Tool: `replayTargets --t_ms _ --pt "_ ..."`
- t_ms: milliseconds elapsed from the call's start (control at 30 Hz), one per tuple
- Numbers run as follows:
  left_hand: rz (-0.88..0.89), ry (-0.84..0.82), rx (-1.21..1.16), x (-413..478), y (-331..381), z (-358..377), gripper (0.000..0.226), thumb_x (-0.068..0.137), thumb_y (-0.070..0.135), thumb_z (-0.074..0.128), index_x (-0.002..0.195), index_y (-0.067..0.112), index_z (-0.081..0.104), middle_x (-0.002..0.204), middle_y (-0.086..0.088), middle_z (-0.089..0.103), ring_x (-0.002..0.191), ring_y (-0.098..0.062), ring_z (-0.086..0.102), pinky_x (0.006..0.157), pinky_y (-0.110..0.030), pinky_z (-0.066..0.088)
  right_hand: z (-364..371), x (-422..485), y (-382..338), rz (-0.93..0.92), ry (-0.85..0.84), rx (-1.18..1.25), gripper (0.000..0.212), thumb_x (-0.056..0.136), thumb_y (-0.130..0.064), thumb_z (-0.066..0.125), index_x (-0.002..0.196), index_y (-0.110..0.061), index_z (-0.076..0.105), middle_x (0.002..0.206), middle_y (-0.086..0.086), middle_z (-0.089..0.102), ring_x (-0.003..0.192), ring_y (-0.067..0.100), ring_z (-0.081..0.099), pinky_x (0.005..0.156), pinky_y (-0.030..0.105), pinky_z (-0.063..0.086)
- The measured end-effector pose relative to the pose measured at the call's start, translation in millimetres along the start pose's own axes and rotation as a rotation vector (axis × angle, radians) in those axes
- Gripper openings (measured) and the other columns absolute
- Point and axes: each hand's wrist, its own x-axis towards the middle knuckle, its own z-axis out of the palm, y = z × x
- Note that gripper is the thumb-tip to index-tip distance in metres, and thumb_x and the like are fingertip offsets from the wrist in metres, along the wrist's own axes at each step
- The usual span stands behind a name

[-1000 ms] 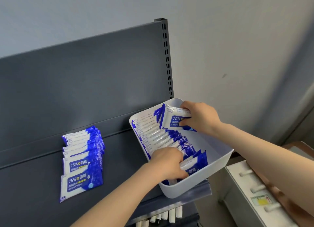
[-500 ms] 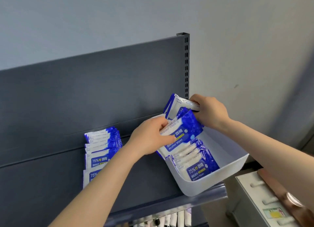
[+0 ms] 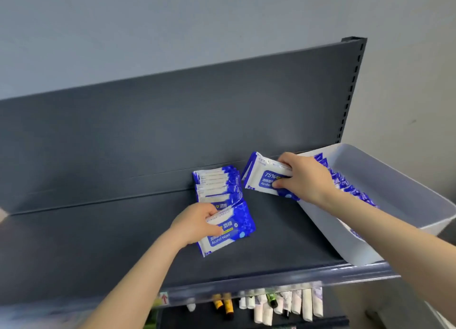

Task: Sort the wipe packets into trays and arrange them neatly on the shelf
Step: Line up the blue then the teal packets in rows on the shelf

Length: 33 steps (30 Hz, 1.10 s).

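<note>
A white plastic tray sits at the right end of the dark shelf, with several blue-and-white wipe packets standing in a row inside it. A fanned stack of the same packets lies on the shelf to the tray's left. My left hand grips one packet at the near end of that stack. My right hand holds another packet in the air, between the stack and the tray.
The shelf's dark back panel rises behind, with a slotted upright at its right. Below the front edge strip hang small tubes and sachets. A grey wall lies behind and to the right.
Both hands have left the tray, each with a packet, and moved left. The left one has come down onto the shelf stack. The view has swung left and down.
</note>
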Motion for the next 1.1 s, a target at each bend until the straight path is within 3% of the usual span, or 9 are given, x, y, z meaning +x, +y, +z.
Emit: replayTargets --t_ms 133,367,467,600,733,833,1000,1100 --pt "0.004 -0.044 0.009 -0.9 -37.7 21.3 0.02 0.067 0.031 0.075 0.08 0.03 0.061 0.091 0.008 0.065 0.08 -0.011 0.063 0.074 -0.033 0.054 29.4 -12.6 -25.1 0.006 -0.05 -0.034 0.031 0.072 -0.036 0.073 0.093 -0.028 0.052 0.082 -0.011 0.058 0.083 0.017 0.058 0.067 0.032 0.045" --pt "0.073 0.087 -0.031 20.7 -56.1 39.5 0.053 0.075 0.024 0.078 0.124 0.024 0.06 0.121 0.003 0.054 0.11 -0.014 0.055 0.091 -0.029 0.048 58.0 -37.2 -31.6 0.062 -0.11 -0.09 0.031 0.074 -0.04 0.072 0.093 -0.034 0.049 0.084 -0.017 0.057 0.074 0.007 0.05 0.057 0.026 0.036" --pt "0.119 0.136 -0.004 33.6 -53.8 38.6 0.059 0.078 0.023 0.076 0.132 0.026 0.054 0.128 0.004 0.052 0.118 -0.013 0.049 0.094 -0.028 0.045 63.6 -42.4 -28.8 0.068 -0.175 -0.12 0.032 0.074 -0.041 0.072 0.094 -0.035 0.048 0.083 -0.018 0.055 0.074 0.006 0.048 0.056 0.023 0.035" --pt "0.142 0.176 0.038 53.8 -48.6 30.6 0.056 0.079 0.023 0.075 0.131 0.026 0.055 0.127 0.006 0.053 0.118 -0.013 0.047 0.093 -0.029 0.045 72.6 -39.1 -32.0 0.014 -0.296 -0.174 0.032 0.074 -0.038 0.071 0.099 -0.031 0.052 0.087 -0.014 0.06 0.078 0.01 0.054 0.057 0.024 0.036" --pt "0.173 0.168 -0.002 65.5 -49.6 25.2 0.052 0.076 0.017 0.078 0.124 0.025 0.06 0.123 0.006 0.055 0.114 -0.011 0.05 0.091 -0.026 0.046 97.8 -30.8 -38.0 -0.099 -0.46 -0.215 0.033 0.079 -0.033 0.066 0.108 -0.03 0.052 0.114 -0.009 0.063 0.102 0.014 0.059 0.068 0.024 0.038" --pt "0.176 0.144 -0.139 67.2 -56.7 19.7 0.054 0.071 0.014 0.082 0.12 0.025 0.062 0.116 0.009 0.057 0.103 -0.004 0.054 0.085 -0.018 0.045 119.6 -24.9 -45.3 -0.166 -0.546 -0.244 0.037 0.082 -0.031 0.065 0.116 -0.03 0.051 0.123 -0.008 0.06 0.11 0.015 0.055 0.078 0.027 0.044" --pt "0.126 0.164 -0.293 65.0 -69.2 15.7 0.031 0.081 0.004 0.071 0.102 0.026 0.067 0.103 0.012 0.065 0.094 -0.001 0.06 0.073 -0.011 0.049 146.9 -18.1 -55.7 -0.208 -0.556 -0.148 0.05 0.081 -0.033 0.069 0.127 -0.028 0.05 0.13 -0.009 0.054 0.117 0.013 0.052 0.088 0.029 0.046" --pt "0.119 0.132 -0.261 62.5 -72.3 18.8 0.025 0.089 0.005 0.063 0.1 0.027 0.069 0.097 0.02 0.062 0.092 0.002 0.059 0.069 -0.007 0.047 157.4 -20.7 -55.6 -0.211 -0.546 -0.071 0.055 0.08 -0.034 0.071 0.129 -0.028 0.048 0.129 -0.009 0.052 0.115 0.011 0.051 0.084 0.024 0.044"
